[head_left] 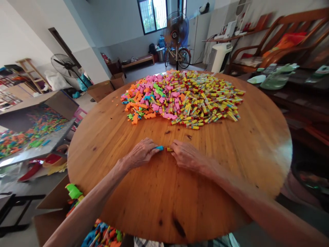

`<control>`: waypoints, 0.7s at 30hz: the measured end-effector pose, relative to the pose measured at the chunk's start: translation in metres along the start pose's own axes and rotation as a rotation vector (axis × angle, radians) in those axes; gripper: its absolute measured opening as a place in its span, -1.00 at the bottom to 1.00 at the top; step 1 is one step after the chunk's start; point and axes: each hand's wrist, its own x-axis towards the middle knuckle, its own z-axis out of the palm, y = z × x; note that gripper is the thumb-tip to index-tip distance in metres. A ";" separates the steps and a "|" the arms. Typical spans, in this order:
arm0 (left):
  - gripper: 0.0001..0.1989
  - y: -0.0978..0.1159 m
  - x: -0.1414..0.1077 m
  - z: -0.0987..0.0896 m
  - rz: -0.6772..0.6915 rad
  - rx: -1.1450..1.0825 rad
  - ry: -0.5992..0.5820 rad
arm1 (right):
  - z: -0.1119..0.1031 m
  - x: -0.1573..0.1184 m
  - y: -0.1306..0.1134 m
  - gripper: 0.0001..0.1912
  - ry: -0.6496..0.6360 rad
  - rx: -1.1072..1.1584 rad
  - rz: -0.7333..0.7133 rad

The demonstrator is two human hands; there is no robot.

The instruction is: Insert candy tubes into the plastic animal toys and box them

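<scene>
My left hand [144, 152] is closed around a small blue plastic piece [159, 148], whose end sticks out to the right. Facing it, my right hand [185, 154] pinches a small tube with a yellow label [169, 149]. A narrow gap separates the two pieces just above the table. Beyond my hands lies a big heap: small orange, pink, green and blue plastic pieces [150, 99] on its left, and many yellow-labelled clear tubes with red ends [205, 99] on its right. My fingers hide most of both held pieces.
The round wooden table [102, 137] fills the middle. Below its left edge stands a cardboard box [50, 223] with colourful assembled pieces. Farther left, a tipped box [61, 104] spills plastic parts. A standing fan [176, 29] is behind the table, a wooden bench [272, 37] back right.
</scene>
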 end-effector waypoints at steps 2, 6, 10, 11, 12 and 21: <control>-0.65 -0.002 0.002 -0.002 -0.004 -0.002 -0.010 | 0.001 0.002 0.002 -0.79 0.038 0.044 0.007; -0.61 0.000 0.006 -0.007 -0.018 0.010 -0.033 | 0.004 0.008 0.006 -0.78 0.095 0.046 0.017; -0.63 0.004 0.007 -0.007 -0.024 0.047 -0.028 | 0.008 0.013 0.007 -0.77 0.108 0.052 0.004; -0.63 0.004 0.006 -0.006 -0.019 0.055 -0.025 | 0.009 0.015 0.007 -0.76 0.111 0.054 0.002; -0.64 0.004 0.006 -0.005 -0.016 0.060 -0.019 | 0.010 0.015 0.007 -0.77 0.113 0.055 -0.002; -0.70 0.000 0.006 0.004 -0.024 0.077 0.004 | 0.011 0.017 0.004 -0.74 0.088 0.030 -0.053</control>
